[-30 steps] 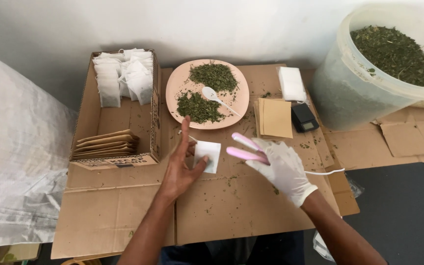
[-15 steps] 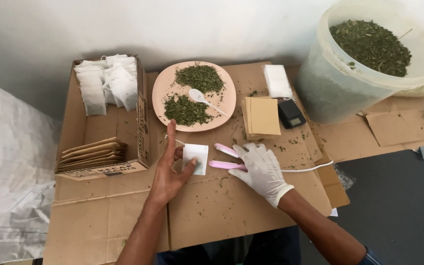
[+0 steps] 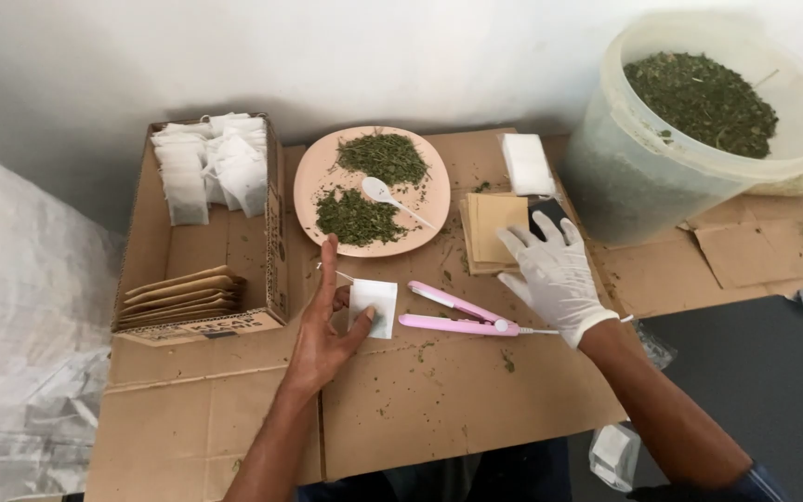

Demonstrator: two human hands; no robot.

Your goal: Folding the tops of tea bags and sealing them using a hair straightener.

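My bare left hand (image 3: 322, 335) pinches a small white tea bag (image 3: 373, 306) against the cardboard work surface (image 3: 439, 400), forefinger pointing up toward the plate. A pink hair-straightener-style sealer (image 3: 457, 314) lies open on the cardboard just right of the bag, nobody holding it. My right hand (image 3: 555, 270), in a white glove, rests spread over the edge of a stack of brown paper envelopes (image 3: 490, 228). A pink plate (image 3: 313, 186) behind holds two heaps of dried green herb and a white plastic spoon (image 3: 385, 195).
A cardboard box (image 3: 271, 251) at left holds white tea bags (image 3: 211, 167) and brown envelopes (image 3: 178, 296). A large translucent bucket (image 3: 625, 177) of dried herb stands at right. A white pad (image 3: 526, 163) lies by the plate. Herb crumbs litter the cardboard.
My gloved right hand let go of the pink sealer and moved right and back onto the brown envelope stack. The left hand stays on the white tea bag.
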